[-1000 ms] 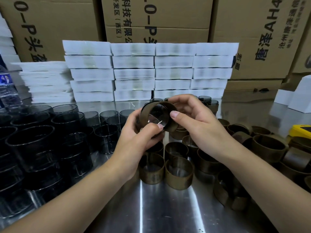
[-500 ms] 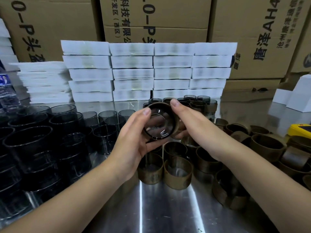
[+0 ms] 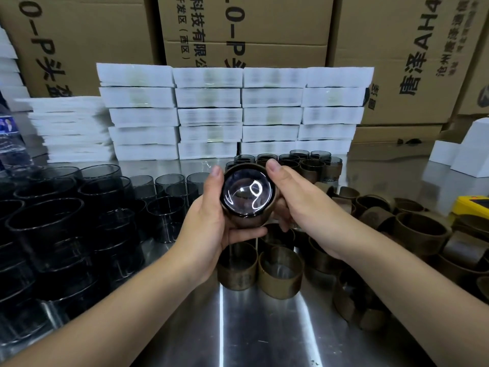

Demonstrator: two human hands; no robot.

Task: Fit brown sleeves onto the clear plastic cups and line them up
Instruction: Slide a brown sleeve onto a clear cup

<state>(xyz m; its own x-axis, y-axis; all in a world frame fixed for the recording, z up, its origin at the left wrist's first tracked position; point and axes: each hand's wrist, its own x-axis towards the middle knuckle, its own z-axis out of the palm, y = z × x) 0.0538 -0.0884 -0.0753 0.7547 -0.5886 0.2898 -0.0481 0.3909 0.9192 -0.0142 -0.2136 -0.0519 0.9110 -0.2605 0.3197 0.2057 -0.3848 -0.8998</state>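
Looking like packing workshop or stockroom bench. Printed cardboard cartons [image 3: 264, 27] standing stacked wall-high at 12 o'clock, white flat packs [image 3: 209, 115] sitting in neat stacks before them. Steel worktable [image 3: 264, 327] carrying bulk stock: clear cups [image 3: 66, 229] crowding 9 o'clock, loose brown sleeves [image 3: 420, 231] piling at 3 o'clock.

Cup [image 3: 247, 193] — base now face-on

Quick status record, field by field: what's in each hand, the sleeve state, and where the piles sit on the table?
left hand: grips held cup from its left side
right hand: grips the same cup from the right
sleeve: brown, wrapped round held cup
bare cups: massed on the left of the table
sleeved cups: standing below the hands
loose sleeves: heaped on the right
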